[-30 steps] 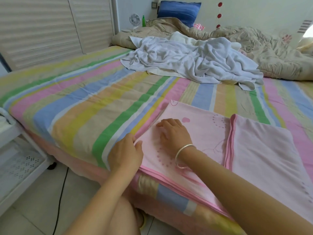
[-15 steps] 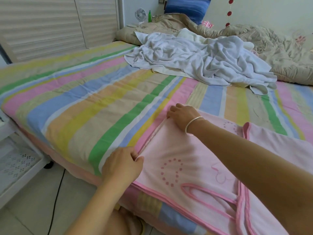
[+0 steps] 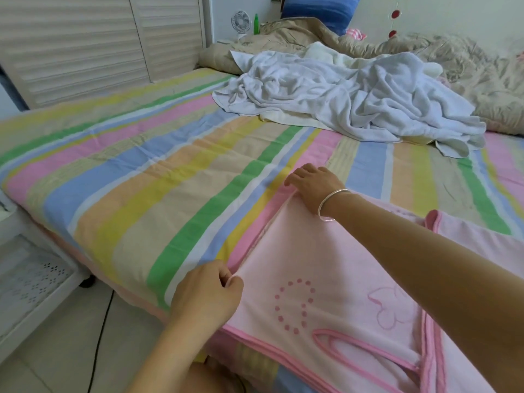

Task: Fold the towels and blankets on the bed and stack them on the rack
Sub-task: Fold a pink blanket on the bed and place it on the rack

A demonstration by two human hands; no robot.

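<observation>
The striped bed (image 3: 141, 194) carries a flat pink blanket (image 3: 326, 265) at five o'clock, crumpled white towels (image 3: 354, 100) at one o'clock, a rumpled beige quilt (image 3: 482, 80) behind them, and a blue pillow (image 3: 317, 9) at twelve.

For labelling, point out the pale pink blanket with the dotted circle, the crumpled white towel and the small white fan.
Pale pink blanket (image 3: 312, 251): head view, plain upper panel.
Crumpled white towel (image 3: 354, 100): head view, middle of the heap.
Small white fan (image 3: 241, 21): head view, round grille.
</observation>
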